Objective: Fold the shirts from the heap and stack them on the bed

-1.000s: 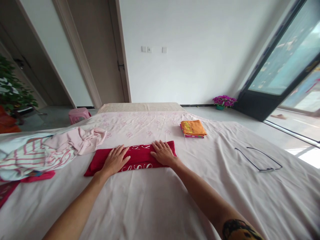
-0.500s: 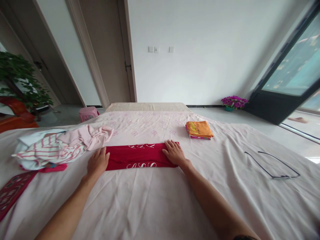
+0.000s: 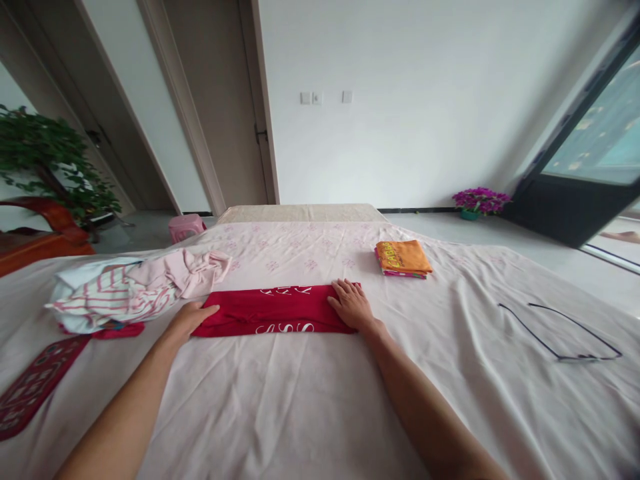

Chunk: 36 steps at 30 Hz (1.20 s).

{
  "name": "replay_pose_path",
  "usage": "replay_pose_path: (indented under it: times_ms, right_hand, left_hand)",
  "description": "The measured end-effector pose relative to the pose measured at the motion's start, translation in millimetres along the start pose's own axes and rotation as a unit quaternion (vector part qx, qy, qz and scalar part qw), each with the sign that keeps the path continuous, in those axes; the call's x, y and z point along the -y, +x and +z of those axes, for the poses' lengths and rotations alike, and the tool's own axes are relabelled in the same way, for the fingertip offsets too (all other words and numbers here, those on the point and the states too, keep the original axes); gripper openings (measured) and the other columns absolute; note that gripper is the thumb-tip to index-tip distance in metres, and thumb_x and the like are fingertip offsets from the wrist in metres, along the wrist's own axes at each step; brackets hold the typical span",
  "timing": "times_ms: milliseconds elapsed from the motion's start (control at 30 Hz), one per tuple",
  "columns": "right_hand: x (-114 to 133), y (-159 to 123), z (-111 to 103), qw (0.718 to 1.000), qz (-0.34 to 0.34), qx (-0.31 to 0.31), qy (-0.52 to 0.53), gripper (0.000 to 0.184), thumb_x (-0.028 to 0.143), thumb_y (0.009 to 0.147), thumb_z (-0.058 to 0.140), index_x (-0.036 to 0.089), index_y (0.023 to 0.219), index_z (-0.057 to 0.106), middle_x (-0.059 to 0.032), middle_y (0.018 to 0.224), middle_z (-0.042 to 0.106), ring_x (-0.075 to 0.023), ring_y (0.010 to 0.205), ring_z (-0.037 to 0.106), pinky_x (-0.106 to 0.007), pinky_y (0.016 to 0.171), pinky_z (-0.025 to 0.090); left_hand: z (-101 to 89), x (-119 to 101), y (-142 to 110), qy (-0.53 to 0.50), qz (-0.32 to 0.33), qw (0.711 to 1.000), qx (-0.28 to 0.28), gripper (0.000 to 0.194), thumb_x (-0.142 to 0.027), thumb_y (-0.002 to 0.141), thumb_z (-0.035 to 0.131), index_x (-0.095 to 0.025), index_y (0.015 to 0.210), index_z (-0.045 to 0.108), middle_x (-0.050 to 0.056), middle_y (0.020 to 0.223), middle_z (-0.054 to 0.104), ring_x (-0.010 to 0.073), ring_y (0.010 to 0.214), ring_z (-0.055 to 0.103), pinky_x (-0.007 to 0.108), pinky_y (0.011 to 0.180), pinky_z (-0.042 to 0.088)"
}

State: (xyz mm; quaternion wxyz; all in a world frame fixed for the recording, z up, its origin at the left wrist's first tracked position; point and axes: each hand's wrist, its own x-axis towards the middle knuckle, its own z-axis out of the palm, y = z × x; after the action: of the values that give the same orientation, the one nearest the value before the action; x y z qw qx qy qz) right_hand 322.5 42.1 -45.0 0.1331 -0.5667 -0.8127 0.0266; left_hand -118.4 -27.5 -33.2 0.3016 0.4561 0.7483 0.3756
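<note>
A dark red garment [image 3: 280,310] with white lettering lies folded into a long strip across the bed-like surface in front of me. At its left end my left hand [image 3: 186,320] pinches the edge, thumb on top and the other fingers out of sight beneath the cloth. Flat on the right end rests my right hand [image 3: 351,305], its fingers stretched out over the fabric. Beyond that hand, to the right, sits a small stack of folded clothes [image 3: 404,257] with an orange piece on top.
Crumpled clothes [image 3: 130,290], white, striped and pink, are heaped at the left. Nearer me on that side lies a dark red patterned strip [image 3: 40,387]. Eyeglasses [image 3: 565,337] rest on the pale sheet [image 3: 300,413] at the right. A pink stool [image 3: 186,228] stands beyond the far left edge.
My left hand has gone from lying on top of the garment's left end to gripping its edge, which now spreads slightly further left. My right hand stays in place; the view has shifted slightly.
</note>
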Motion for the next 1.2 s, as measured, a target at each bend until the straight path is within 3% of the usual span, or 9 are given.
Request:
replay_pose_path:
  times_ms: [167,300,433,533,733,933,1000,1100,1200]
  right_hand:
    - [-2.0,-0.4,-1.0,1.0,-0.002,-0.01,0.014,0.055,0.049,0.098,0.038,0.021,0.146,0.045,-0.0067,0.153,0.043,-0.0241,0.144,0.031,-0.042,0.12,0.015]
    - [-3.0,-0.5,-1.6,1.0,-0.003,-0.008,0.02,0.054,0.048,0.098,0.039,0.022,0.145,0.046,-0.0068,0.153,0.043,-0.0239,0.144,0.031,-0.042,0.12,0.016]
    - [-3.1,-0.8,-2.9,1.0,-0.005,-0.01,0.026,0.053,0.047,0.098,0.039,0.022,0.145,0.046,-0.0068,0.152,0.044,-0.0243,0.144,0.032,-0.042,0.119,0.016]
    - [-3.2,-1.5,-3.7,1.0,-0.008,-0.011,0.025,0.053,0.046,0.098,0.039,0.022,0.144,0.047,-0.007,0.151,0.045,-0.0242,0.143,0.032,-0.042,0.12,0.016]
    - [-3.8,-1.6,-4.6,1.0,-0.008,-0.011,0.026,0.053,0.046,0.098,0.04,0.022,0.145,0.047,-0.0074,0.151,0.045,-0.0236,0.143,0.032,-0.042,0.119,0.017]
    - [-3.2,-1.5,-5.7,0.999,-0.008,-0.011,0.03,0.052,0.046,0.098,0.04,0.022,0.144,0.048,-0.0067,0.15,0.046,-0.0237,0.143,0.033,-0.041,0.119,0.017]
    - [-2.9,-1.7,-5.7,0.999,-0.008,-0.014,0.03,0.052,0.046,0.098,0.04,0.022,0.143,0.048,-0.0068,0.15,0.046,-0.0238,0.143,0.033,-0.041,0.119,0.017]
    - [-2.9,-1.9,-5.5,0.999,-0.006,-0.014,0.03,0.051,0.045,0.098,0.041,0.022,0.143,0.048,-0.0064,0.15,0.047,-0.0238,0.142,0.034,-0.041,0.119,0.017]
    - [-3.0,-1.9,-5.7,0.999,-0.006,-0.013,0.03,0.051,0.045,0.098,0.04,0.023,0.144,0.048,-0.0063,0.15,0.046,-0.024,0.142,0.034,-0.041,0.119,0.017]
  left_hand:
    - [0.6,-24.4,-9.2,-0.07,0.035,0.996,0.039,0.051,-0.051,0.064,0.074,-0.013,0.098,0.069,0.006,0.083,0.077,0.0277,0.089,0.072,0.039,0.084,0.057]
    - [12.2,-63.5,-18.7,-0.068,0.069,0.993,0.065,0.053,-0.051,0.067,0.074,-0.013,0.104,0.066,0.006,0.087,0.076,0.0259,0.082,0.072,0.038,0.078,0.057]
    - [43.0,-96.8,-30.3,-0.049,0.105,0.991,0.064,0.046,-0.05,0.066,0.073,-0.014,0.095,0.066,0.003,0.075,0.072,0.0242,0.073,0.07,0.032,0.064,0.055]
    - [74.2,-109.2,-37.6,-0.015,0.112,0.992,0.057,0.034,-0.048,0.071,0.067,-0.017,0.085,0.065,0.0,0.064,0.067,0.0208,0.064,0.066,0.027,0.055,0.049]
    - [124.8,-117.3,-44.3,0.093,0.125,0.987,0.044,0.023,-0.041,0.082,0.055,-0.02,0.08,0.063,0.002,0.065,0.066,0.0183,0.064,0.065,0.024,0.057,0.043]
    - [154.9,-114.7,-47.6,0.117,0.126,0.984,0.053,0.029,-0.041,0.083,0.056,-0.02,0.1,0.068,0.01,0.092,0.074,0.0249,0.09,0.068,0.03,0.072,0.045]
    - [160.5,-113.0,-49.5,0.109,0.126,0.984,0.066,0.039,-0.044,0.085,0.055,-0.019,0.113,0.066,0.013,0.103,0.073,0.0252,0.095,0.068,0.03,0.075,0.046]
    - [158.8,-111.0,-50.9,0.074,0.125,0.984,0.105,0.052,-0.052,0.092,0.04,-0.02,0.127,0.06,0.01,0.099,0.074,0.0202,0.08,0.07,0.029,0.067,0.049]
    - [147.2,-107.9,-48.6,0.019,0.141,0.987,0.074,0.054,-0.05,0.096,0.029,-0.018,0.127,0.06,0.009,0.095,0.074,0.0181,0.075,0.07,0.029,0.066,0.052]
